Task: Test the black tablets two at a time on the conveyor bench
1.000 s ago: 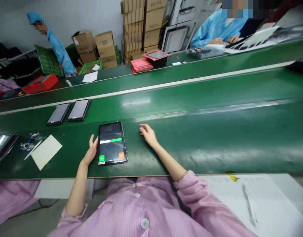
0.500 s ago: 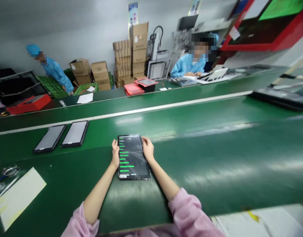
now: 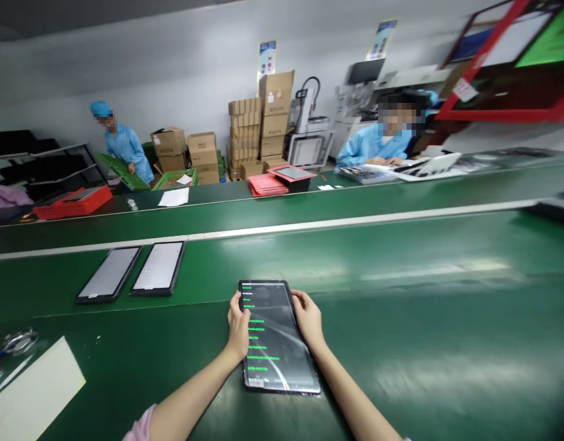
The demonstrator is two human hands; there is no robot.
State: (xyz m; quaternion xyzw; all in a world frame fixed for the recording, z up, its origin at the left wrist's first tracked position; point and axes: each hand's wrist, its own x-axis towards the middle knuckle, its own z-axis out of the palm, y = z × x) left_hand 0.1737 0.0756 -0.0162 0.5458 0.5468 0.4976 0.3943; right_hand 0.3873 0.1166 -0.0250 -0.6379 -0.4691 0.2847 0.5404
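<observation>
A black tablet (image 3: 275, 340) with green text lines on its dark screen lies on the near strip of the green conveyor belt (image 3: 424, 343). My left hand (image 3: 238, 324) grips its left edge, thumb over the screen side. My right hand (image 3: 308, 318) grips its right edge near the top. Both hands have their fingers curled onto the tablet.
Two more tablets (image 3: 110, 274) (image 3: 159, 267) with pale screens lie side by side on the belt's middle lane at left. A white sheet (image 3: 31, 392) and metal clips (image 3: 15, 342) sit at near left. Across the belt are red trays (image 3: 267, 184), cardboard boxes (image 3: 263, 125) and two people in blue coats (image 3: 125, 147) (image 3: 378, 144).
My right hand came from the bare belt onto the tablet's right edge, so both hands now hold it. The screen went from coloured buttons to green text lines. The camera tilted upward.
</observation>
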